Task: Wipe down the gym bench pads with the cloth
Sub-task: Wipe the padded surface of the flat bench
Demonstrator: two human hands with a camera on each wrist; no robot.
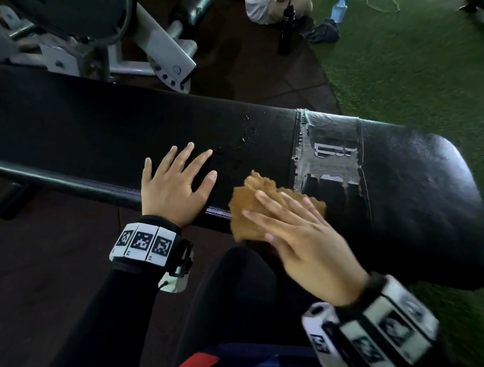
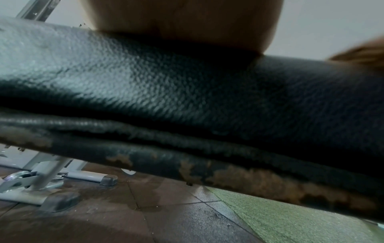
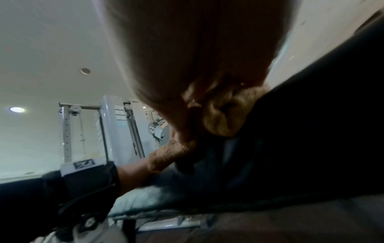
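Note:
The long black bench pad (image 1: pixel 96 129) runs across the head view, with a worn grey patch (image 1: pixel 330 154) near its right end. My left hand (image 1: pixel 179 176) lies flat on the pad's near edge, fingers spread and holding nothing. Just to its right, my right hand (image 1: pixel 289 226) presses a tan cloth (image 1: pixel 251 201) onto the near edge with straight fingers. In the left wrist view the palm (image 2: pixel 182 21) rests on the grained pad (image 2: pixel 145 85), and the cloth (image 2: pixel 365 52) shows at the right edge. The right wrist view shows the cloth (image 3: pixel 220 118) bunched under my hand (image 3: pixel 197 57).
Small water drops (image 1: pixel 245 132) sit on the pad beyond my hands. A white machine frame (image 1: pixel 158 45) stands behind the bench. On the floor beyond are a black bottle (image 1: pixel 285 30), a spray bottle (image 1: pixel 339 7), a dark rag (image 1: pixel 321 32) and another person (image 1: pixel 274 3). Green turf (image 1: pixel 426 67) lies to the right.

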